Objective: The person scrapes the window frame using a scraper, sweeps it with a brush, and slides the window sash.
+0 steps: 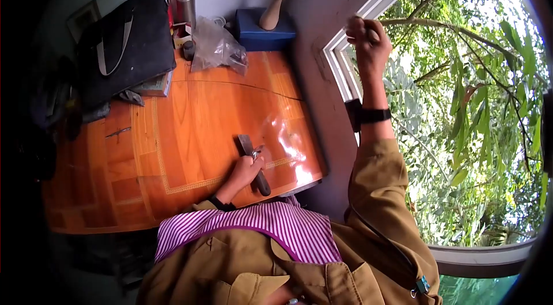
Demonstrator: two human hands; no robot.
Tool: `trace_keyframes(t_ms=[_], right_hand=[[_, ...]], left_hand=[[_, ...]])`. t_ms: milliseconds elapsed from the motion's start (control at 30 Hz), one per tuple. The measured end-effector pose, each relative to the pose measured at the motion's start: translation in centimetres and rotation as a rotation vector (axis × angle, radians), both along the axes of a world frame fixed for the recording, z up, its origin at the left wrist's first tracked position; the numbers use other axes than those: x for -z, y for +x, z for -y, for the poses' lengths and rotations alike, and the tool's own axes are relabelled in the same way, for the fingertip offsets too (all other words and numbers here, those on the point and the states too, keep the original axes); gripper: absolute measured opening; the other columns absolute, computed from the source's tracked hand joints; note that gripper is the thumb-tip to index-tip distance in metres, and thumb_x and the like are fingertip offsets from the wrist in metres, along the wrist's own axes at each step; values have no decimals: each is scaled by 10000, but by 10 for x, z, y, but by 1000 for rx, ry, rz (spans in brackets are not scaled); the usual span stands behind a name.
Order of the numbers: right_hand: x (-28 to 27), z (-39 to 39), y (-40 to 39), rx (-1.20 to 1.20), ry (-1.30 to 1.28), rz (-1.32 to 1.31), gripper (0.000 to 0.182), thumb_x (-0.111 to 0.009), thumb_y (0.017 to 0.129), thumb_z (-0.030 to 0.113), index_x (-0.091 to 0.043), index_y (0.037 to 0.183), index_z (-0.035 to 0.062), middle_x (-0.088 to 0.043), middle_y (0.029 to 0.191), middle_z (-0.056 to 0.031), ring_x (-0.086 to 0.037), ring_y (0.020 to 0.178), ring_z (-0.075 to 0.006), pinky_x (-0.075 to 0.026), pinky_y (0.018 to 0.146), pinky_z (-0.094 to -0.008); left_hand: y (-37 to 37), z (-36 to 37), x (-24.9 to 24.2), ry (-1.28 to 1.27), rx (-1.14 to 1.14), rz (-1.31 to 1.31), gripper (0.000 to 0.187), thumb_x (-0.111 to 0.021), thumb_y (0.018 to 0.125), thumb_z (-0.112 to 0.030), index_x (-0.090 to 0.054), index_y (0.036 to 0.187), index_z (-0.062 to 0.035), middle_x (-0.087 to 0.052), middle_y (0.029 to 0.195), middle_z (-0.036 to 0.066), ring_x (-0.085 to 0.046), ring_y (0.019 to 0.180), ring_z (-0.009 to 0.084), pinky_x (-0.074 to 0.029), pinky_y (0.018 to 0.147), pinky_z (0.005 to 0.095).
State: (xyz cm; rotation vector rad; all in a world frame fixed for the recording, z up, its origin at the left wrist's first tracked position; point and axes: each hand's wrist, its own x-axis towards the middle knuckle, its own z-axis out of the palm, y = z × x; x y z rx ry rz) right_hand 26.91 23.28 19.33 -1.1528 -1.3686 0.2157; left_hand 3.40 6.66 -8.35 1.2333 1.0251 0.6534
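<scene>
Low over the wooden table [196, 126], my left hand [244, 171] is closed across the middle of a dark, flat tool with a rounded handle [263, 185]. A small shiny metal piece [257, 152] shows at its fingertips. My right hand [370, 42] is raised beside the window frame [341, 66], its fingers curled in. Whether it holds anything small I cannot make out. A dark band is on each wrist.
A black bag [129, 40] leans at the table's back left. Behind the table stand a metal pen holder [185, 6], a clear plastic bag [216, 45] and a blue box [262, 37] with a wooden piece [273, 11] on it. Leafy branches [472, 86] show outside the window.
</scene>
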Motion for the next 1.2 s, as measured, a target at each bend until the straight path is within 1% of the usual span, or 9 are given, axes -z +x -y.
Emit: trace_keyframes(t_ms=[133,267,400,500,533,600,867,1000,1200], right_hand=[[41,5,-7,151,81,477,48,-608,850,80,-602,876,41,-659,816,-94,-652,701,-155,-518,623,-267],[84,85,-27,117,-6,556,94,-596,787,-1,-576,862,52,-625,830,-135,-628,785,-293,-494,676,-312],[107,207,-6,362,-122,492,93,-604,770,47,-531,826,55,-591,842,-106,-592,704,-320,-483,598,-358],[94,305,-19,438,-273,439,111,-612,775,-9,-522,822,35,-606,874,-107,-610,698,-280,-494,617,-323],[90,331,-26,461,-283,412,116,-619,771,-11,-522,815,34,-607,862,-107,-609,681,-273,-493,602,-322],[86,375,-38,642,-285,332,93,-637,769,52,-543,764,48,-558,701,-113,-560,584,-314,-452,511,-370],[57,482,-34,1116,-258,369,171,-625,810,181,-570,696,66,-553,638,-79,-517,583,-267,-420,524,-354],[64,531,-12,1237,-363,-129,141,-582,850,171,-552,902,44,-607,756,-160,-603,684,-340,-465,597,-409],[82,554,20,1299,-346,-13,201,-574,854,182,-525,970,25,-617,797,-195,-611,749,-377,-473,625,-437]], left_hand=[[4,3,15,25,-51,25,379,-487,878,-259,-628,759,72,-593,586,120,-599,540,199,-463,535,317],[2,1,19,56,-48,14,363,-486,886,-242,-650,765,59,-615,614,90,-567,559,141,-452,575,266],[-6,-3,11,-37,-1,-109,382,-468,893,-246,-655,751,55,-641,683,88,-584,671,167,-444,683,278],[-7,-11,51,-103,-96,103,381,-487,884,-282,-648,740,33,-497,546,10,-404,407,93,-262,374,233],[-7,-11,26,-167,-40,6,388,-490,882,-301,-638,742,30,-484,525,16,-369,362,100,-247,346,242],[-8,-17,29,-200,-20,-38,398,-475,894,-311,-619,755,33,-503,524,47,-354,337,109,-246,320,249],[-3,-15,5,-155,-36,-123,403,-440,916,-335,-590,822,27,-484,511,49,-300,298,95,-200,287,237],[-9,-19,17,-107,-5,-80,403,-443,918,-336,-585,821,28,-479,505,40,-295,300,87,-193,289,235],[-11,-23,17,-95,-43,-74,408,-444,921,-358,-586,844,17,-447,489,7,-262,300,67,-168,293,230]])
